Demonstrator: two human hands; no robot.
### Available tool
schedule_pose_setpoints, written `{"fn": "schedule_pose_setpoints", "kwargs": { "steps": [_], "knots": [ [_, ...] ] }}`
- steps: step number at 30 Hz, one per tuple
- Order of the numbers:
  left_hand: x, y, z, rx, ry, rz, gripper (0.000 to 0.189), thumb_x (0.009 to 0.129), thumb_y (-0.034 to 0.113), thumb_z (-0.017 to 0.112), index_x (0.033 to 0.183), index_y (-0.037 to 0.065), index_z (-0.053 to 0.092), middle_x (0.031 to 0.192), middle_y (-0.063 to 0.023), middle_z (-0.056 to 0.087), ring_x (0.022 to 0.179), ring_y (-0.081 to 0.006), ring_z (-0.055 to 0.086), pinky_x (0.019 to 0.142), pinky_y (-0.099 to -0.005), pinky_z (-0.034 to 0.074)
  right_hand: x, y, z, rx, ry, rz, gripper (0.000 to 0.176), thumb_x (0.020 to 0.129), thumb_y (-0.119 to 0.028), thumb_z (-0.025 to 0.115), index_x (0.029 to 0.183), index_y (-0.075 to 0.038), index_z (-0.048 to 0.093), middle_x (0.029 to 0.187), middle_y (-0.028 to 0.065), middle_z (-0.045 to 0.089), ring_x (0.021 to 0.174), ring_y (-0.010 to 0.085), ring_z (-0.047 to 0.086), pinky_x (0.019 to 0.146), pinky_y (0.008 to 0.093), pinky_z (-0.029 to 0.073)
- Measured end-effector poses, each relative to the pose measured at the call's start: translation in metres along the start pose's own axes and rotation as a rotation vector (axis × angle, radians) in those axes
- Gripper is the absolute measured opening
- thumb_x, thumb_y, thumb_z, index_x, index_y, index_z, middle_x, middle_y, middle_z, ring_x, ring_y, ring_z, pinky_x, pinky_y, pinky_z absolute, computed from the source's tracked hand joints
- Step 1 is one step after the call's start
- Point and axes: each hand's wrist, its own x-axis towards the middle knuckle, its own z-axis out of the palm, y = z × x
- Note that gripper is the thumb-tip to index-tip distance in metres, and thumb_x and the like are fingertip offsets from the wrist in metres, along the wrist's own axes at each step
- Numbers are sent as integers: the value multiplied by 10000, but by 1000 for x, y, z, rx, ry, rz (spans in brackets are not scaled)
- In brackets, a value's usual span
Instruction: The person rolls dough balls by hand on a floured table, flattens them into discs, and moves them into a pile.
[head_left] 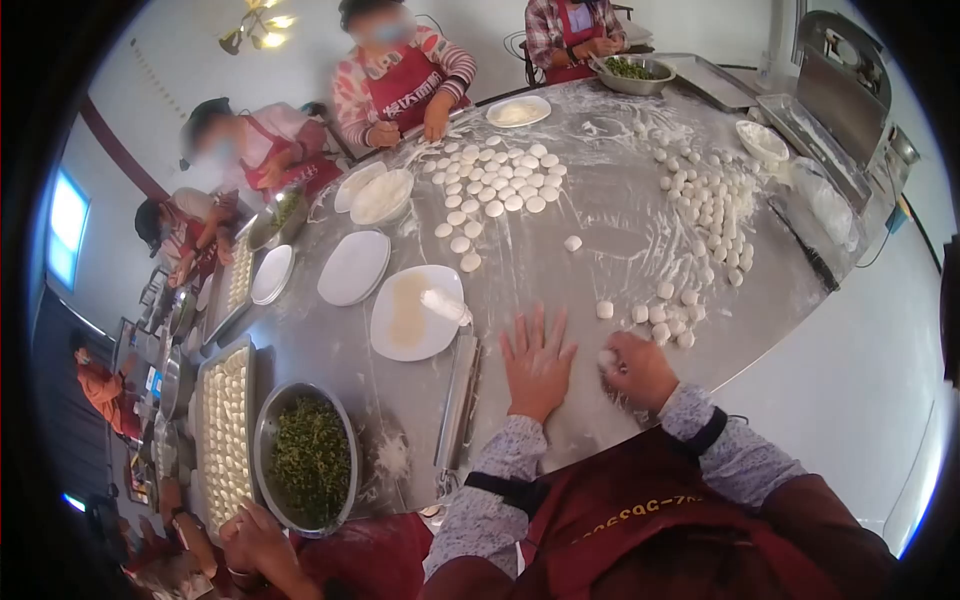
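My left hand (pixel 538 365) lies flat on the steel table with its fingers spread; anything beneath the palm is hidden. Beside it, my right hand (pixel 643 372) is closed with a small white dough ball (pixel 607 358) showing at its fingertips. Just beyond the right hand sit several cut dough pieces (pixel 665 312), and one lone dough piece (pixel 573 243) rests farther up. Left of my left hand are a metal bar-like tool (pixel 457 400) and a white plate (pixel 390 340) holding a pale powder and a white cloth-like bundle (pixel 446 306).
Flattened dough rounds (pixel 495 182) and floured dough balls (pixel 710 205) cover the far table (pixel 530 265). A bowl of chopped greens (pixel 352 470), a tray of shaped dumplings (pixel 250 375) and stacked plates (pixel 353 268) stand left. Several co-workers in red aprons surround the table; one co-worker's hands (pixel 262 545) are close at lower left.
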Motion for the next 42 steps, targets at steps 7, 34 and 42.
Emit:
{"fn": "schedule_pose_setpoints", "kwargs": {
  "steps": [7, 34, 42],
  "knots": [
    [-37, -30, -18, -26, 37, -12, 490, 922, 305, 510, 1378, 130, 481, 1455, -149, 396, 1368, -383, 294, 1117, -550, 184, -8, -17, 45, -311, 68, -490, 237, 863, -202, 562, 1063, -83, 604, 1108, 75, 582, 1083, 288, 526, 892, 474, 407],
    [-3, 5, -44, -92, 83, -90, 619, 926, 300, 513, 1498, 218, 288, 1524, -192, 241, 1413, -424, 174, 1120, -599, 96, -11, 5, 40, -229, 368, -528, 257, 773, -92, 669, 1010, -55, 576, 1029, 139, 594, 926, 296, 595, 824, 381, 482],
    [12, 64, 8, -146, 49, 47, 655, 924, 382, 516, 1495, 158, 289, 1543, -171, 229, 1427, -383, 176, 1109, -625, 50, 2, 12, -21, 43, 456, -201, 327, 768, -35, 598, 1095, -40, 580, 1052, 190, 579, 865, 340, 621, 760, 422, 504]
  ]
}}
